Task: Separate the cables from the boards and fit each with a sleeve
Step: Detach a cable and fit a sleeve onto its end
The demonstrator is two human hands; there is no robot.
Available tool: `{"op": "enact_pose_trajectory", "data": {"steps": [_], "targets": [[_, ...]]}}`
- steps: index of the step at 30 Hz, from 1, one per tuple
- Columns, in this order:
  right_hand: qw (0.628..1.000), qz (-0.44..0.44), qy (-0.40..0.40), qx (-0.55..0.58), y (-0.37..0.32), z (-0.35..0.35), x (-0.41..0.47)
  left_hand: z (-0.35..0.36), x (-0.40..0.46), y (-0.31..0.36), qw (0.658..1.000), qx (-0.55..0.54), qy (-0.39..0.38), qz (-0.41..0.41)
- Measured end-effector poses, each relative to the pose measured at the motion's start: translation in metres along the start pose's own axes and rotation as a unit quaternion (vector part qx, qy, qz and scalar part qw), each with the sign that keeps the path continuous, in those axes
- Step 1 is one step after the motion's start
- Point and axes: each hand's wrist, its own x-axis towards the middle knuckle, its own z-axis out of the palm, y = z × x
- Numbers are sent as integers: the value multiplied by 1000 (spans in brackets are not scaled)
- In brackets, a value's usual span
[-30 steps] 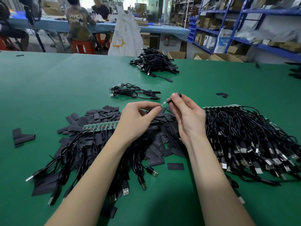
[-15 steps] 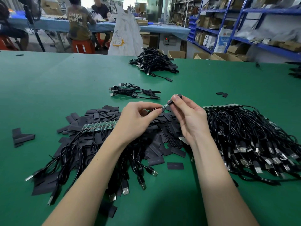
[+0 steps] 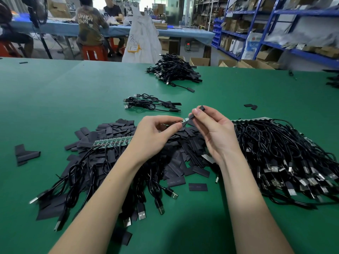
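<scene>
My left hand (image 3: 156, 136) pinches the end of a black cable just behind its small green board tip (image 3: 185, 120). My right hand (image 3: 214, 132) pinches a black sleeve (image 3: 197, 112) between thumb and forefinger, and the sleeve's mouth sits over the board's end. Under both hands lies a heap of flat black sleeves (image 3: 181, 143). A strip of green boards (image 3: 111, 143) with cables attached lies to the left. A large pile of black USB cables (image 3: 286, 158) spreads to the right.
A few sleeved cables (image 3: 152, 104) lie just beyond my hands, and a bigger finished heap (image 3: 174, 70) sits farther back. Loose sleeves lie at the left (image 3: 25, 154) and far right (image 3: 251, 106). People sit at a blue table behind; blue shelving (image 3: 275, 24) stands at right.
The sleeve in my right hand has slid a little farther onto the board tip held by my left hand. Both hands stay in nearly the same place.
</scene>
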Motion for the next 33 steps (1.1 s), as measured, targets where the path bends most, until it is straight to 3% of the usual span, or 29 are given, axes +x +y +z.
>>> {"op": "enact_pose_trajectory", "data": {"steps": [7,14,33], "targets": [[997,49,-10,58,4,4,-1,2,0,2,1000,4,-2,5],[997,38,22,71,10,8,-2,0,0,8,998,-38,10,-39],[998,46,1,53,9,11,-4,4,-2,17,999,-16,40,24]]}}
